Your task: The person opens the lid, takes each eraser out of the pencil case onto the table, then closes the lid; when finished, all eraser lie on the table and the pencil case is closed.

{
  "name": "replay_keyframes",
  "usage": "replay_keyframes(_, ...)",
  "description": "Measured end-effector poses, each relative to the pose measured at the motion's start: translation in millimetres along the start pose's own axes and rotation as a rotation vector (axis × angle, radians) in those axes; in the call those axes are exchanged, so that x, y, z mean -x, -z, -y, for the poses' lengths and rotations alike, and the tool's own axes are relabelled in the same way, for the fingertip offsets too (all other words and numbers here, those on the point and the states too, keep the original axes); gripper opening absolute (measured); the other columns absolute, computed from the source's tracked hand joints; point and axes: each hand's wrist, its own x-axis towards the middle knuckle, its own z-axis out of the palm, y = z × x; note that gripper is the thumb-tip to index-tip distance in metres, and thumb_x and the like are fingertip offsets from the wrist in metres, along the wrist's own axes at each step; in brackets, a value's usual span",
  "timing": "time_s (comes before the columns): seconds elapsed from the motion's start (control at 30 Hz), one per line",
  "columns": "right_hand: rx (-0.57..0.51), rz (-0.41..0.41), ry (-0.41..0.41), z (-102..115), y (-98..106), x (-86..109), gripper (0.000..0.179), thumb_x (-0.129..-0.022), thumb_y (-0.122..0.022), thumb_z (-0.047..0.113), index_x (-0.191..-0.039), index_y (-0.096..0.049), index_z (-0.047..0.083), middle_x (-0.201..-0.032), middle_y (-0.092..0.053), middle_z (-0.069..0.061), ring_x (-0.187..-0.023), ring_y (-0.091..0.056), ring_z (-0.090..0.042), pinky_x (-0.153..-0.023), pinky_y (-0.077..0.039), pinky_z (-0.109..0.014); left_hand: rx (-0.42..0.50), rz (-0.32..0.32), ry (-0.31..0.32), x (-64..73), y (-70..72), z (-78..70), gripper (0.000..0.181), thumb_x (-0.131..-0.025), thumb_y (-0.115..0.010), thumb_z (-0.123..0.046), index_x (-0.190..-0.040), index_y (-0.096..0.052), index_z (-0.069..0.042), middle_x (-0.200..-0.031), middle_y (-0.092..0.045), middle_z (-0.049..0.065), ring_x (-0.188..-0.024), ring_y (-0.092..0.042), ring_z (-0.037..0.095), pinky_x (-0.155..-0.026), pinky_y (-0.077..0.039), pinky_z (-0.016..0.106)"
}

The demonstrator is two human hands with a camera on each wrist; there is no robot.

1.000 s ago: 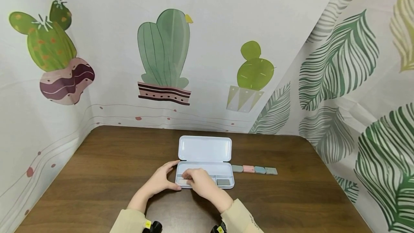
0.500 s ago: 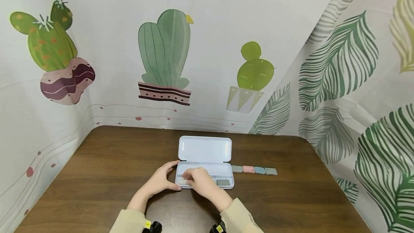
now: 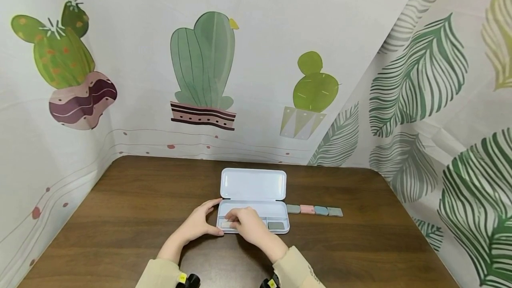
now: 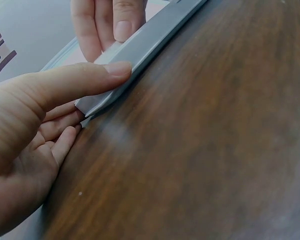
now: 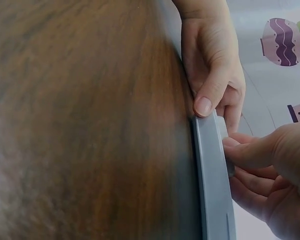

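An open white hinged case (image 3: 276,209) lies on the table, its lid (image 3: 253,184) tipped back behind it. My left hand (image 3: 197,222) holds the case's left end, with the thumb (image 4: 119,69) on the front rim and the fingers along the side. Over the front left compartment, my right hand (image 3: 249,225) pinches a small white block (image 3: 226,225). Part of that block is hidden by the fingers. A dark grey block (image 3: 276,226) lies in the front right compartment.
Right of the case, a row of small flat blocks runs along the brown table (image 3: 340,252): a grey-green block (image 3: 294,209), a pink block (image 3: 307,209), a blue block (image 3: 322,210) and another grey-green block (image 3: 335,211). A printed cloth (image 3: 256,146) hangs behind the table.
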Motion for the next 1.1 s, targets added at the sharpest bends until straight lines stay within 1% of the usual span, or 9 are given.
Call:
replay_keyframes(0.2,-0.016,-0.047,-0.009,-1,6,1.5,0.013,-0.086,-0.070,0.003,-0.098,-0.072,0.006,-0.089,-0.075,-0.002,-0.083,-0.069,-0.009,-0.072,-0.055,-0.018,-0.017,-0.008,-0.006,-0.1,-0.3,0.8,0.094,-0.064,-0.091,-0.015,-0.142,-0.042,0.005,-0.145,-0.043,0.028,-0.133,-0.041,0.051,-0.110,-0.037,0.054)
replay_keyframes(0.33,-0.055,-0.083,-0.013,-6,13,3.0,0.013,-0.088,-0.068,0.004,-0.101,-0.072,0.005,-0.090,-0.074,-0.003,-0.082,-0.068,-0.010,-0.072,-0.055,-0.020,-0.018,-0.014,0.014,0.1,-0.9,1.0,0.095,-0.063,-0.091,-0.017,-0.142,-0.043,0.004,-0.145,-0.044,0.026,-0.133,-0.042,0.049,-0.110,-0.038,0.054)
replay_keyframes(0.43,-0.077,-0.111,-0.008,-11,20,5.3,0.013,-0.089,-0.068,0.004,-0.102,-0.072,0.004,-0.091,-0.074,-0.005,-0.082,-0.068,-0.012,-0.073,-0.056,-0.022,-0.010,-0.014,0.032,0.4,-1.5,0.9,0.096,-0.063,-0.092,-0.018,-0.143,-0.043,0.003,-0.146,-0.044,0.023,-0.134,-0.043,0.047,-0.110,-0.038,0.053)
replay_keyframes(0.63,-0.078,-0.156,-0.012,-27,37,14.7,0.015,-0.088,-0.068,0.002,-0.102,-0.071,0.003,-0.091,-0.074,-0.008,-0.082,-0.069,-0.018,-0.073,-0.058,-0.027,0.009,-0.010,0.030,-0.1,-2.5,0.9,0.097,-0.062,-0.092,-0.018,-0.143,-0.043,0.003,-0.146,-0.044,0.024,-0.134,-0.043,0.046,-0.111,-0.037,0.052)
replay_keyframes(0.8,-0.077,-0.181,-0.081,-48,52,25.5,0.015,-0.088,-0.068,0.002,-0.102,-0.071,0.004,-0.091,-0.074,-0.007,-0.082,-0.069,-0.019,-0.071,-0.057,-0.026,0.008,-0.008,0.019,-0.2,-3.6,1.2,0.097,-0.062,-0.092,-0.019,-0.143,-0.043,0.002,-0.146,-0.044,0.024,-0.134,-0.043,0.046,-0.111,-0.037,0.052)
replay_keyframes(0.97,-0.094,-0.250,-0.170,-71,67,37.2,0.015,-0.085,-0.070,-0.001,-0.099,-0.072,0.006,-0.090,-0.075,-0.006,-0.081,-0.069,-0.019,-0.070,-0.057,-0.025,-0.003,-0.009,0.016,-0.7,-3.2,2.0,0.097,-0.062,-0.092,-0.020,-0.143,-0.043,0.002,-0.145,-0.045,0.023,-0.135,-0.043,0.045,-0.112,-0.037,0.050)
replay_keyframes(1.1,-0.098,-0.290,-0.206,-86,79,47.2,0.015,-0.083,-0.071,-0.003,-0.095,-0.072,0.005,-0.088,-0.075,-0.007,-0.080,-0.070,-0.020,-0.068,-0.057,-0.026,-0.014,-0.011,0.018,-1.0,-2.8,1.7,0.097,-0.062,-0.092,-0.020,-0.143,-0.044,0.002,-0.146,-0.045,0.022,-0.135,-0.043,0.044,-0.113,-0.039,0.043)
